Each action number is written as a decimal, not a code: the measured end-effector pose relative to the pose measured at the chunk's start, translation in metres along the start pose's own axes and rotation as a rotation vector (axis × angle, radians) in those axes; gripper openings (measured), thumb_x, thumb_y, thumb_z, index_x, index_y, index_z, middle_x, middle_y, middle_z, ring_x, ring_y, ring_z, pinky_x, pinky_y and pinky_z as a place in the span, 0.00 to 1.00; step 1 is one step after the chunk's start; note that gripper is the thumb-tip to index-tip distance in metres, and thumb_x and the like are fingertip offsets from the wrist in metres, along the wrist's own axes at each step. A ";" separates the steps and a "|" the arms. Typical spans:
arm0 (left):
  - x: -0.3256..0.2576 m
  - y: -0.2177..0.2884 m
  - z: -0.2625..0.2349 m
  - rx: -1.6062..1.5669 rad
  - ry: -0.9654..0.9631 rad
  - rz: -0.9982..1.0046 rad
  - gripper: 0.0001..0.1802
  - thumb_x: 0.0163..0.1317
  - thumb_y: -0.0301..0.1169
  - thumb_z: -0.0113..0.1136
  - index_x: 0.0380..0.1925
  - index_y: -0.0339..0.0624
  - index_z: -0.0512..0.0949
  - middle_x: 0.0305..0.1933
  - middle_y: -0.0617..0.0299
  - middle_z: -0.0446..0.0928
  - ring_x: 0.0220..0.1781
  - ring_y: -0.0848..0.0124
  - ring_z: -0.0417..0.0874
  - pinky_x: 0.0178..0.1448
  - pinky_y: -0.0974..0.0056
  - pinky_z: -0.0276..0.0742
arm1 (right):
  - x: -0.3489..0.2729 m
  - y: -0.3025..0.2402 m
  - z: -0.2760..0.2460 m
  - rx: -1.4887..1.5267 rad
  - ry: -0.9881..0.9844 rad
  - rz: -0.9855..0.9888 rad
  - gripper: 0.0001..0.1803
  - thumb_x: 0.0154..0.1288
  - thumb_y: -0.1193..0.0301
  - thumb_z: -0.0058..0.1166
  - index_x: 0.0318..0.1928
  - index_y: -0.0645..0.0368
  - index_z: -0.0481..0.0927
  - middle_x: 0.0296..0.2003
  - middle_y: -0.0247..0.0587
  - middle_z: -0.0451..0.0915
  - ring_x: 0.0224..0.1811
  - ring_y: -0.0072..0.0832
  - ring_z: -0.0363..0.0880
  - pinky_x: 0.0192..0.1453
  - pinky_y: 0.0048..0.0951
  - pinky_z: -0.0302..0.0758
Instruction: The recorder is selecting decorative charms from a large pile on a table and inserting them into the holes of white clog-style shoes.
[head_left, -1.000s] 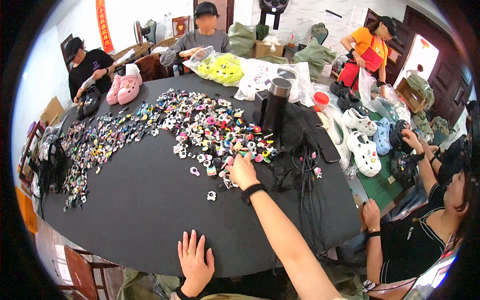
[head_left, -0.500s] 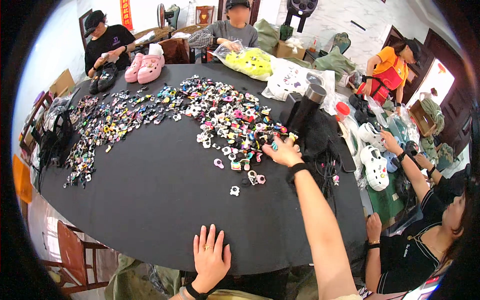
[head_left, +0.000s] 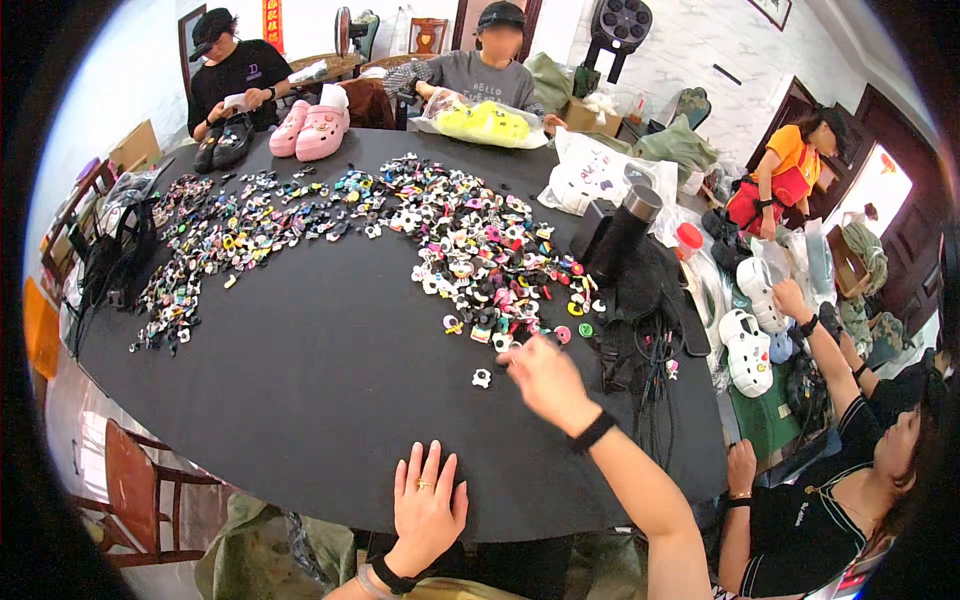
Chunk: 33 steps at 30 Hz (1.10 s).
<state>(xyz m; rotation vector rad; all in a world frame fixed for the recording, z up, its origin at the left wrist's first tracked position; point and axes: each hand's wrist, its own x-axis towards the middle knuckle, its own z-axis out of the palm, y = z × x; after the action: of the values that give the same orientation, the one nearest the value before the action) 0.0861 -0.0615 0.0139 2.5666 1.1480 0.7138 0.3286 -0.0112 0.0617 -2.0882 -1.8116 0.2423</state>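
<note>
Many small colourful shoe charms [head_left: 480, 245] lie heaped in an arc across the black table [head_left: 320, 400]. My right hand [head_left: 548, 382] is over the near edge of the heap, its fingers curled together; what they hold, if anything, is hidden. Just left of it, a lone black-and-white charm [head_left: 482, 378] rests on the table. Beyond the hand lie a pink round charm [head_left: 562, 334] and a green round charm [head_left: 586, 330]. My left hand [head_left: 428, 505] lies flat at the table's near edge, fingers spread, with nothing in it.
A dark cylindrical flask [head_left: 625, 225] and black cables [head_left: 655, 350] are right of the heap. Pink clogs [head_left: 318, 132] and black clogs [head_left: 225, 143] stand at the far left. White clogs [head_left: 745, 350] lie at right, where a co-worker's hand [head_left: 795, 300] reaches. Other people work around the table.
My right hand has drawn back toward me and left from the right end of the heap, its fingers now curled. My left hand stays flat. The view has shifted slightly.
</note>
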 end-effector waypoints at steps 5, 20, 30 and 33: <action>0.000 0.001 0.001 0.006 0.029 0.025 0.21 0.55 0.33 0.57 0.50 0.40 0.73 0.61 0.50 0.66 0.66 0.50 0.62 0.66 0.47 0.55 | -0.006 -0.010 0.020 0.139 -0.196 -0.205 0.08 0.60 0.69 0.51 0.40 0.51 0.78 0.36 0.44 0.72 0.42 0.40 0.75 0.45 0.39 0.74; -0.003 -0.004 -0.001 -0.005 0.051 0.023 0.20 0.56 0.33 0.56 0.49 0.39 0.74 0.60 0.49 0.68 0.64 0.50 0.64 0.65 0.47 0.57 | 0.032 -0.036 0.049 0.217 -0.136 -0.355 0.22 0.60 0.78 0.44 0.57 0.57 0.68 0.51 0.49 0.69 0.51 0.46 0.71 0.54 0.38 0.70; -0.006 -0.007 0.001 -0.017 0.087 0.044 0.18 0.58 0.34 0.54 0.47 0.37 0.75 0.58 0.51 0.70 0.63 0.53 0.66 0.64 0.50 0.60 | 0.029 -0.005 0.021 0.373 0.142 -0.048 0.19 0.65 0.72 0.43 0.57 0.64 0.67 0.49 0.49 0.73 0.49 0.39 0.74 0.53 0.34 0.71; -0.009 -0.012 0.005 -0.056 0.104 0.044 0.17 0.58 0.33 0.56 0.46 0.37 0.75 0.57 0.51 0.70 0.64 0.53 0.65 0.65 0.50 0.59 | -0.002 -0.007 -0.011 0.880 -0.003 0.202 0.20 0.70 0.66 0.43 0.58 0.62 0.67 0.48 0.41 0.75 0.44 0.25 0.77 0.46 0.25 0.75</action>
<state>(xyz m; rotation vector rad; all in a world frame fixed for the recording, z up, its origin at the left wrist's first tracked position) 0.0761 -0.0608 0.0020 2.5421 1.0879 0.8862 0.3259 -0.0140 0.0744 -1.5951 -1.1504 0.9042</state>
